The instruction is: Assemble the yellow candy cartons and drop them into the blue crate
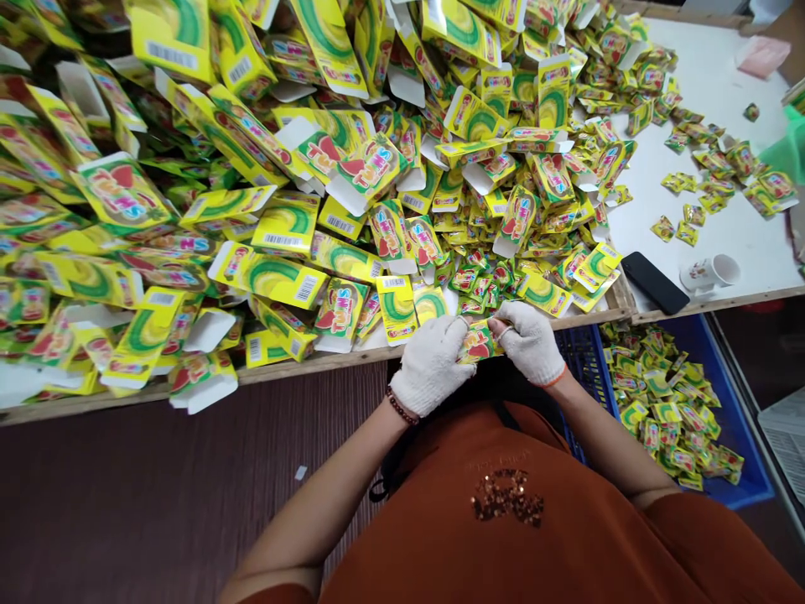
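Observation:
My left hand [433,365], in a white knitted glove, grips the left end of a small yellow-green box [479,342] with red fruit print. The box's other end is pinched by my right hand [530,340], gloved the same way. Both hands are at the table's front edge, close to my body. Just beyond them lie small green and yellow wrapped packets [483,285]. A large heap of similar boxes [270,273], several with open white flaps, spreads over the table to the left and behind.
A black phone [655,283] and a white mug [710,273] stand on the white table [698,67] at the right. Below it, a blue crate [748,482] holds many filled packs. Loose packets lie near a green container [786,147].

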A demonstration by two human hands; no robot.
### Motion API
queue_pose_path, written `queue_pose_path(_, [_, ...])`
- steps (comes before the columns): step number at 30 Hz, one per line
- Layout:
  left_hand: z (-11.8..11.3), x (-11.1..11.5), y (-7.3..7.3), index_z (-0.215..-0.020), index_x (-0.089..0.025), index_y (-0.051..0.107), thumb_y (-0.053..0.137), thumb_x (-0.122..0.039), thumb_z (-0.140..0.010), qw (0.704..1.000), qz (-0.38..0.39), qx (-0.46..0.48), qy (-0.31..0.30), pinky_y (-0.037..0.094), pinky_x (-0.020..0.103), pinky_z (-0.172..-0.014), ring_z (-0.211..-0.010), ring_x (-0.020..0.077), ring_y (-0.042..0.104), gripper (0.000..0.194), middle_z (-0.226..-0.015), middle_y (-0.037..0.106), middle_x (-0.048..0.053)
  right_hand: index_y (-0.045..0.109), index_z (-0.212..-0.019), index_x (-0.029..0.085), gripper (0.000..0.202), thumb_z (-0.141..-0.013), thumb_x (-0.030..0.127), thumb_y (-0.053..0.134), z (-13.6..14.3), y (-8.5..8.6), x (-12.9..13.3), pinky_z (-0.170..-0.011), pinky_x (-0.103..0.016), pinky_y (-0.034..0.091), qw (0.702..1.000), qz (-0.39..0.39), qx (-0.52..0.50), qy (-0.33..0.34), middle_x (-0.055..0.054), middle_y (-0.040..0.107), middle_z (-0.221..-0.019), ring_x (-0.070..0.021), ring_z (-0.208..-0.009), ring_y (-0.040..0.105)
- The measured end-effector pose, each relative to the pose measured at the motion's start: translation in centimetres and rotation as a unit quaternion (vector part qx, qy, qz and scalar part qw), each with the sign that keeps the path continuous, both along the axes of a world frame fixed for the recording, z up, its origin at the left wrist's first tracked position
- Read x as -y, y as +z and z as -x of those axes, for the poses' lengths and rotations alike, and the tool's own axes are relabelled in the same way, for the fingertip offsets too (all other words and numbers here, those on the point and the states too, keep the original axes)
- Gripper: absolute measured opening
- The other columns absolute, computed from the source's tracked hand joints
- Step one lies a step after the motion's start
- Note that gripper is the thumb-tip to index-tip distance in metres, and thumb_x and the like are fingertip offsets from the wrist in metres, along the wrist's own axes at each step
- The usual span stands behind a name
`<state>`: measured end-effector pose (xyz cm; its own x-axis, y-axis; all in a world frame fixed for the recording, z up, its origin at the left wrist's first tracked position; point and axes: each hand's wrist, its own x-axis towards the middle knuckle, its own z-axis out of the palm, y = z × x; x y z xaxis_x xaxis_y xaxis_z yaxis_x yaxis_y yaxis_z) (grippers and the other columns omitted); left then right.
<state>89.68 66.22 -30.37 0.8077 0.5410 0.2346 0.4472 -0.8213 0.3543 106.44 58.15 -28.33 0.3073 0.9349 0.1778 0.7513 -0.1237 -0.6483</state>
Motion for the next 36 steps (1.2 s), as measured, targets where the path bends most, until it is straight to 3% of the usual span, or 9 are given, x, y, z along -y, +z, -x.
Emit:
queue_pose_path(4, [0.0, 0.4, -0.3, -0.119, -0.013, 0.061, 0.066, -0.032, -0.078, 0.999, 0.003, 0.011, 0.036, 0.051, 0.038, -0.086, -0.098, 0.0282, 0.063, 0.046, -0.105, 0.068, 0.013, 0.052, -0.074, 0.02, 0.022, -0.094, 0.027, 0.043, 0.6, -0.1, -0.2, -0.073, -0.032, 0.039, 1.0, 0.014, -0.019, 0.001, -0.004, 0.057, -0.077, -0.019, -0.077, 0.051])
queue_pose_path(9, [0.6, -0.2, -0.6, -0.119, -0.012, 0.063, 0.067, -0.03, -0.077, 0.999, -0.023, 0.013, 0.025, 0.051, 0.039, -0.083, -0.094, 0.0287, 0.062, 0.045, -0.103, 0.068, 0.013, 0.057, -0.094, 0.018, 0.018, -0.085, 0.034, 0.057, -1.6, 0.7, 0.4, -0.066, -0.027, 0.04, 0.967, 0.093, -0.228, 0.063, 0.0, 0.06, -0.081, -0.0143, -0.072, 0.051])
queue_pose_path(14, [0.2, -0.2, -0.3, -0.121, -0.012, 0.063, 0.066, -0.027, -0.077, 0.998, -0.053, 0.013, 0.016, 0.05, 0.04, -0.081, -0.092, 0.0292, 0.061, 0.047, -0.103, 0.068, 0.013, 0.045, -0.061, 0.02, 0.03, -0.079, 0.035, 0.063, -2.0, 0.8, 0.8, -0.058, -0.025, 0.031, 0.982, 0.067, -0.178, 0.005, 0.004, 0.042, -0.061, -0.0107, -0.062, 0.038])
queue_pose_path(19, [-0.1, 0.1, -0.3, -0.122, -0.014, 0.063, 0.066, -0.028, -0.077, 0.999, -0.048, -0.007, 0.01, 0.049, 0.04, -0.079, -0.092, 0.0295, 0.062, 0.046, -0.102, 0.069, 0.012, 0.057, -0.066, 0.018, 0.02, -0.078, 0.034, 0.058, -0.7, 1.3, 0.9, -0.053, -0.024, 0.033, 0.964, 0.116, -0.239, 0.035, 0.003, 0.048, -0.058, -0.0093, -0.053, 0.042])
queue_pose_path(23, [-0.3, 0.3, -0.5, -0.126, -0.013, 0.061, 0.065, -0.031, -0.08, 0.998, -0.022, 0.011, 0.055, 0.049, 0.041, -0.084, -0.096, 0.0299, 0.062, 0.049, -0.106, 0.068, 0.014, 0.066, -0.093, 0.016, 0.034, -0.08, 0.046, 0.06, -0.4, 1.5, 1.4, -0.043, -0.023, 0.036, 0.917, 0.152, -0.368, 0.004, 0.004, 0.053, -0.053, -0.0092, -0.041, 0.046])
queue_pose_path(26, [-0.8, 0.9, -0.5, -0.128, -0.013, 0.059, 0.065, -0.035, -0.082, 0.996, 0.031, 0.047, 0.064, 0.05, 0.044, -0.089, -0.101, 0.0309, 0.062, 0.051, -0.11, 0.067, 0.015, 0.061, -0.08, 0.018, 0.025, -0.083, 0.043, 0.06, -0.1, 1.5, 1.6, -0.039, -0.02, 0.031, 0.903, 0.186, -0.381, 0.064, 0.007, 0.048, -0.047, -0.0078, -0.036, 0.044])
queue_pose_path(28, [-0.9, 1.3, -0.4, -0.131, -0.013, 0.056, 0.064, -0.039, -0.084, 0.991, 0.098, 0.074, 0.044, 0.05, 0.044, -0.095, -0.109, 0.0306, 0.062, 0.054, -0.115, 0.067, 0.015, 0.054, -0.07, 0.019, 0.025, -0.085, 0.039, 0.057, -0.3, 1.7, 1.4, -0.04, -0.02, 0.029, 0.92, 0.198, -0.327, 0.09, 0.008, 0.045, -0.045, -0.0068, -0.037, 0.042])
queue_pose_path(32, [-0.7, 1.7, -0.5, -0.133, -0.017, 0.052, 0.053, -0.033, -0.093, 0.941, 0.308, 0.141, 0.002, 0.049, 0.042, -0.103, -0.119, 0.026, 0.061, 0.043, -0.128, 0.065, 0.013, 0.059, -0.073, 0.019, 0.017, -0.085, 0.031, 0.059, -1.1, 1.5, 1.1, -0.065, -0.026, 0.049, 0.963, 0.118, -0.201, 0.133, 0.0, 0.062, -0.072, -0.0137, -0.069, 0.059])
queue_pose_path(36, [-0.6, 2.3, -1.2, -0.133, -0.016, 0.043, 0.063, -0.034, -0.087, 0.795, 0.544, 0.259, 0.068, 0.058, 0.035, -0.085, -0.096, 0.0209, 0.07, 0.053, -0.115, 0.069, 0.013, 0.061, -0.098, 0.02, 0.018, -0.083, 0.03, 0.064, -0.4, -0.4, 1.9, -0.091, -0.037, 0.05, 0.985, -0.039, -0.167, -0.025, -0.008, 0.066, -0.104, -0.0213, -0.099, 0.062])
